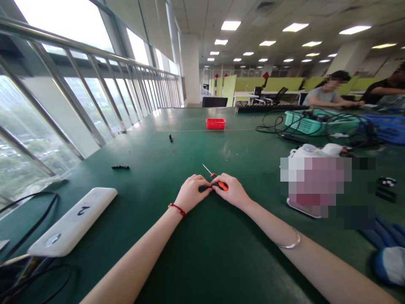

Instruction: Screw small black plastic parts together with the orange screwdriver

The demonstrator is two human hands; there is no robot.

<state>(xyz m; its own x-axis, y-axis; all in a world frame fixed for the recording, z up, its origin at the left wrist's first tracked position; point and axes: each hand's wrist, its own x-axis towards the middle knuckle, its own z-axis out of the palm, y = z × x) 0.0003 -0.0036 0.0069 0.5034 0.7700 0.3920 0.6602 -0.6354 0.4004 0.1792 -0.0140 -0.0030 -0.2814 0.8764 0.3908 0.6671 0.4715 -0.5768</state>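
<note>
desk has open room straight ahead of the hands and on the near side between the forearms. left edge runs along a metal railing, far edge ends by a dark chair, near edge out of view. left side: white block marked 2, near the left forearm. black strip and smaller black piece lie farther out, both well apart from the fingers. red tray far middle. right side tighter: pink-and-white thing, partly pixelated, green basket with cables beyond it.

screwdriver is in the right hand, fingers closed on the orange-black handle, shaft angled far left past the fingertips. left hand has thumb and forefinger pinched on a small dark part, right where both hands meet. too small to identify; can't tell if right fingertips touch it too.
</note>
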